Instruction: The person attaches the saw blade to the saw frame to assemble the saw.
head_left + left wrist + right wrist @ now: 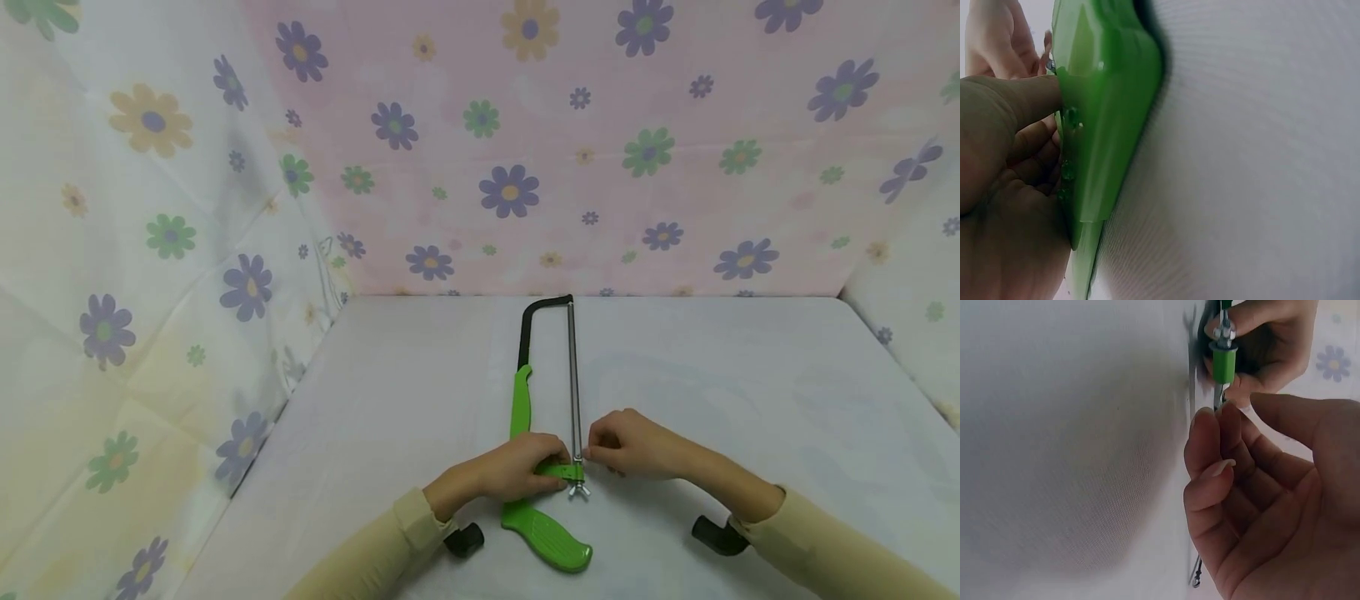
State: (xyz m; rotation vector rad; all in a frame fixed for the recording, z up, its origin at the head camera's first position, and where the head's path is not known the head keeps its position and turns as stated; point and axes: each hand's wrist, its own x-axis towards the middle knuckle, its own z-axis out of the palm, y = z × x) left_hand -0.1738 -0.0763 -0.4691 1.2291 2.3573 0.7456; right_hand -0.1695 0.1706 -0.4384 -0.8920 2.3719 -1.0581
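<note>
One hacksaw (521, 404), one wing nut (579, 491); left grip (523, 468) pinching green bracket (573, 472), right grip (637, 446) relaxed near blade (574, 379)

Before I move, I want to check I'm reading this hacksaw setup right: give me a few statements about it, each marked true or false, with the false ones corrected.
1. The left hand grips the hacksaw's green bracket. True.
2. The right hand is to the right of the blade. True.
3. The handle and wing nut are at the hacksaw's near end. True.
4. The right hand holds the handle. False: it is beside the blade.
5. The wing nut is black. False: it is silver.
</note>
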